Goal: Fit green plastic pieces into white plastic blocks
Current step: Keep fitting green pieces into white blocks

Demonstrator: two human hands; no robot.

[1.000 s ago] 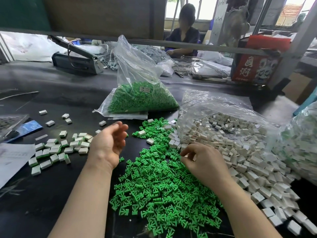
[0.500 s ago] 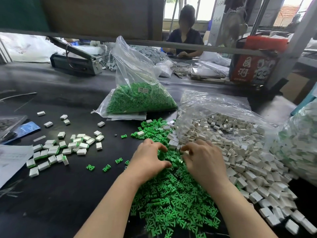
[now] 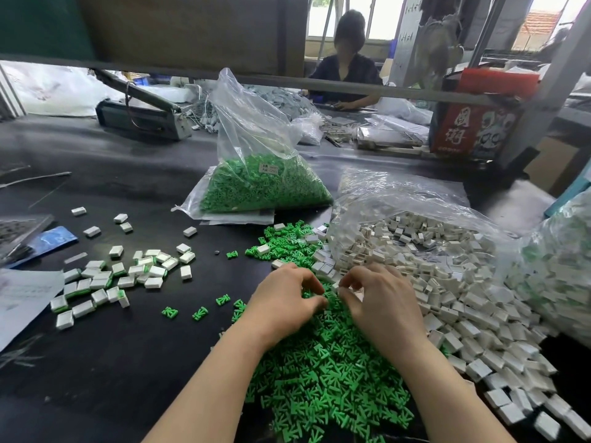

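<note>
A heap of loose green plastic pieces lies on the black table in front of me. Right of it, white plastic blocks spill out of an open clear bag. My left hand rests on the far end of the green heap, with its thumb and forefinger pinching at a green piece. Close beside it, fingertips nearly touching, my right hand curls its fingers round a small white block. What sits between the fingertips is mostly hidden. Blocks with green fitted in them lie scattered at the left.
A clear bag of green pieces stands behind the heap. Another bag of fitted blocks sits at the right edge. Papers and a blue card lie at the left. A grey machine and a seated person are across the table.
My left hand has swung from near the fitted blocks at the left over to the green heap and curled its fingers. It now meets my right hand, which has hardly moved.
</note>
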